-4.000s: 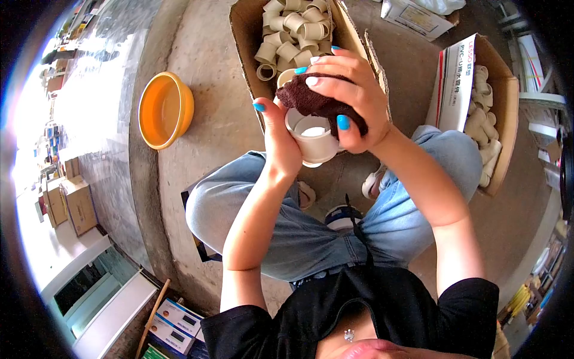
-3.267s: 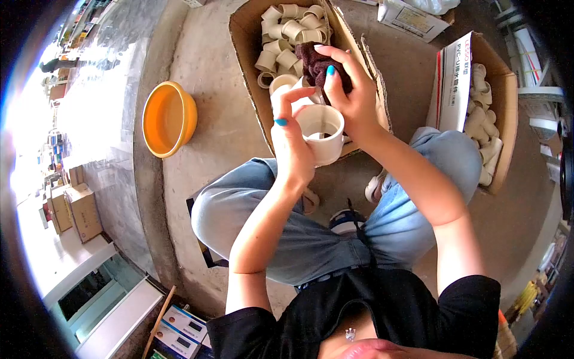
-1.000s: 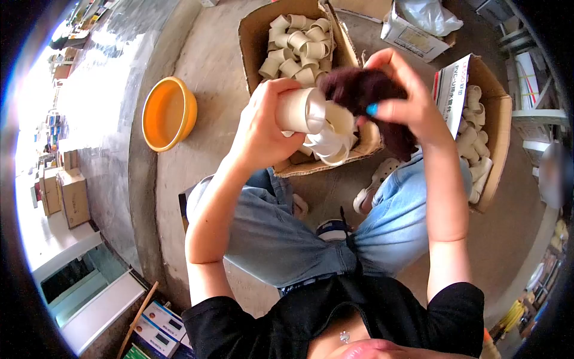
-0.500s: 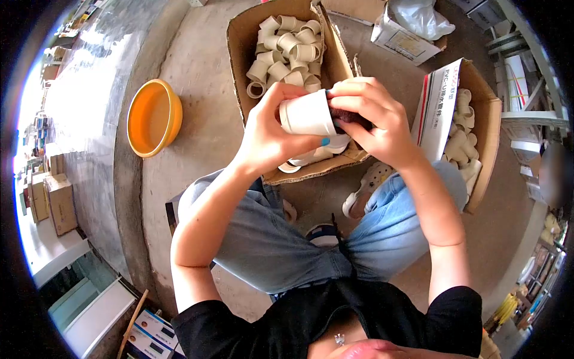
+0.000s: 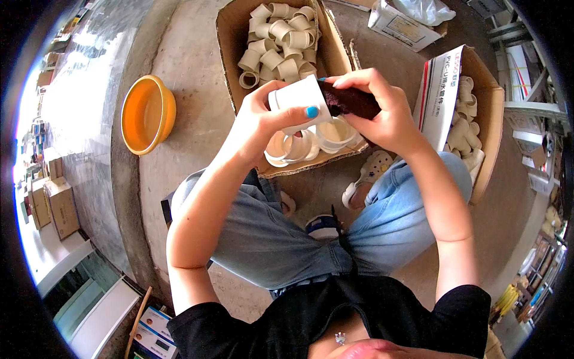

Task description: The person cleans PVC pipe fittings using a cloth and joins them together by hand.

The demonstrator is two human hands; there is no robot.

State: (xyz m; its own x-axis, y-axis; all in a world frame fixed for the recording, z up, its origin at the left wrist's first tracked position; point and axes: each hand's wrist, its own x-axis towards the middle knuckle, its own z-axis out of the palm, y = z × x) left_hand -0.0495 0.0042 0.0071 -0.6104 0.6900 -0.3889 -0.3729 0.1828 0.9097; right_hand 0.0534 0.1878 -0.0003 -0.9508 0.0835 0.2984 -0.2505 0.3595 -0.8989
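My left hand (image 5: 260, 119) is wrapped round a white pipe fitting (image 5: 297, 103), its thumb lying along the near side. The fitting lies sideways, its wider rim towards the right. My right hand (image 5: 382, 107) pinches a dark brown cloth (image 5: 354, 100), which touches that rim; whether part of it is inside is hidden. Just below the held fitting, more white fittings (image 5: 335, 133) rest at the near end of an open cardboard box (image 5: 308, 167). Small cream elbow fittings (image 5: 281, 30) fill the far part of the same box.
An orange basin (image 5: 148, 115) stands on the floor at the left. To the right is a second cardboard box (image 5: 491, 119) with cream fittings. A white box (image 5: 403, 27) with a plastic bag is at the far right. My legs are bent on either side below the box.
Since one second ago, both hands have come together, with the cloth now against the fitting's rim. Over the last half second the fitting has tilted slightly and more fittings show beneath it.
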